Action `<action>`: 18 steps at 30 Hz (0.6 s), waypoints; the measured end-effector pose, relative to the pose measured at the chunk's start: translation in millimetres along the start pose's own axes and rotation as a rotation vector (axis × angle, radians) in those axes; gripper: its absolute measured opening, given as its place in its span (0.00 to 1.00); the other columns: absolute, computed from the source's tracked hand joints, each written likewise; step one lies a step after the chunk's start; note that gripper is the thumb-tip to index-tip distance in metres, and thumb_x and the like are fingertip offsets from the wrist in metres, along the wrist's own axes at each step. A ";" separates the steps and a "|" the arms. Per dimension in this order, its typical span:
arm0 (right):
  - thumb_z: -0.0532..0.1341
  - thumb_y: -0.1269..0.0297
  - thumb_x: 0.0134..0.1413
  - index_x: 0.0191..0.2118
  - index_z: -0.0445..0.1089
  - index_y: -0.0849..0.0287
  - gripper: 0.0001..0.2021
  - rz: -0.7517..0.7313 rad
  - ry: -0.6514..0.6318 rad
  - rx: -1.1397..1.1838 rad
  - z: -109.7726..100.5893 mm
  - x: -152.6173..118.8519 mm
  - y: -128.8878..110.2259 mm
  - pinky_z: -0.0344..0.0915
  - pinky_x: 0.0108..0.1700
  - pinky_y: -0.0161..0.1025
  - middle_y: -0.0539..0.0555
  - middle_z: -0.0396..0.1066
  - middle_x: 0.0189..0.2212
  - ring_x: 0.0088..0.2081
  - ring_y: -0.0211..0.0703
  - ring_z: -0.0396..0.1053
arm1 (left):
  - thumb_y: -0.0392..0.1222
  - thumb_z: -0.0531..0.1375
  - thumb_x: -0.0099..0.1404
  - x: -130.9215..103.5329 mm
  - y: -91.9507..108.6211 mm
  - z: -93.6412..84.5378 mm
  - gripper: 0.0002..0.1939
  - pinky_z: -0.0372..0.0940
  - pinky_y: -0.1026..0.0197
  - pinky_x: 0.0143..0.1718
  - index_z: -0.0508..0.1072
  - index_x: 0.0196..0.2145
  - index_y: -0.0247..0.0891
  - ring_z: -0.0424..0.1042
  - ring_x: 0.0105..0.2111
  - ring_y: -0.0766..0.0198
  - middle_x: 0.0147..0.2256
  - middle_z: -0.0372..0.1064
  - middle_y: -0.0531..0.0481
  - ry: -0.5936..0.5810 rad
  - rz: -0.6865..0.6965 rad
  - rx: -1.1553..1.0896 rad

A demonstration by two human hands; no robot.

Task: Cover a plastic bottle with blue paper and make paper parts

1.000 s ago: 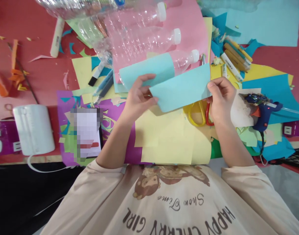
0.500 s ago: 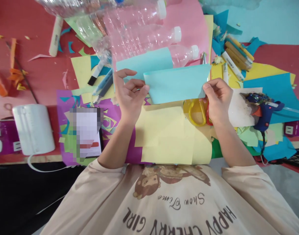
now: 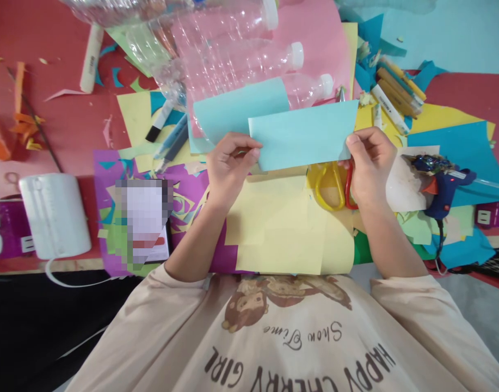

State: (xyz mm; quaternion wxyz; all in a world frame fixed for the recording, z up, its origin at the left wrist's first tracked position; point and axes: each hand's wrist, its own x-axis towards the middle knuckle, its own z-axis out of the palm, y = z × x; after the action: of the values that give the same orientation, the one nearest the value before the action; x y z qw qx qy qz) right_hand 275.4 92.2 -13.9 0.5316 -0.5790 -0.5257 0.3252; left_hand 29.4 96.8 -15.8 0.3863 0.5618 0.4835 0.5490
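Note:
A light blue strip of paper (image 3: 304, 135) is stretched between my two hands, slightly higher at its right end. My left hand (image 3: 232, 166) pinches its left edge between thumb and fingers. At the other end, my right hand (image 3: 369, 158) grips the right edge with the thumb on top. Behind the strip lies a clear plastic bottle (image 3: 308, 90) with a white cap, partly covered by another light blue paper (image 3: 241, 106). Below the strip are cream paper sheets (image 3: 282, 223) and scissors with yellow and red handles (image 3: 330, 202), their blades largely hidden.
More clear bottles (image 3: 236, 60) lie on pink paper (image 3: 314, 27) at the back. A blue glue gun (image 3: 442, 193) rests at the right, near several markers (image 3: 396, 95). To the left are a phone (image 3: 149, 218), a white case (image 3: 55, 215) and paper scraps.
The light blue strip has shifted slightly right and lies flatter to view. My left hand has moved right and its fingers have closed more; my right hand has moved slightly right.

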 end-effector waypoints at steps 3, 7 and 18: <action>0.62 0.48 0.54 0.29 0.66 0.54 0.15 0.021 -0.002 0.016 0.1 -1.1 -2.3 0.64 0.24 0.37 0.47 0.62 0.23 0.23 0.34 0.64 | 0.54 0.67 0.55 1.2 -0.6 -1.4 0.13 0.68 0.64 0.29 0.78 0.29 0.43 0.71 0.31 0.67 0.30 0.70 0.51 0.013 0.000 -0.003; 0.61 0.50 0.57 0.30 0.66 0.53 0.13 0.011 -0.047 0.037 0.1 -2.8 -5.6 0.64 0.24 0.37 0.47 0.62 0.24 0.24 0.34 0.64 | 0.51 0.69 0.54 2.7 0.9 -4.0 0.09 0.66 0.66 0.25 0.80 0.30 0.45 0.69 0.28 0.70 0.31 0.71 0.52 0.028 0.009 -0.016; 0.58 0.48 0.59 0.32 0.66 0.53 0.14 -0.037 -0.072 -0.042 1.3 -3.1 -4.3 0.62 0.25 0.39 0.48 0.63 0.24 0.25 0.36 0.67 | 0.51 0.68 0.55 3.5 -3.9 -5.5 0.09 0.65 0.69 0.20 0.80 0.34 0.49 0.63 0.20 0.75 0.35 0.71 0.52 0.040 0.059 -0.034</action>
State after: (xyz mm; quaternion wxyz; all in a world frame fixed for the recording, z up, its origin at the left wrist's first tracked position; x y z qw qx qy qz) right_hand 272.3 89.1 -10.6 0.5061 -0.5682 -0.5616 0.3249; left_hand 23.3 100.6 -18.1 0.3698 0.5581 0.4649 0.5793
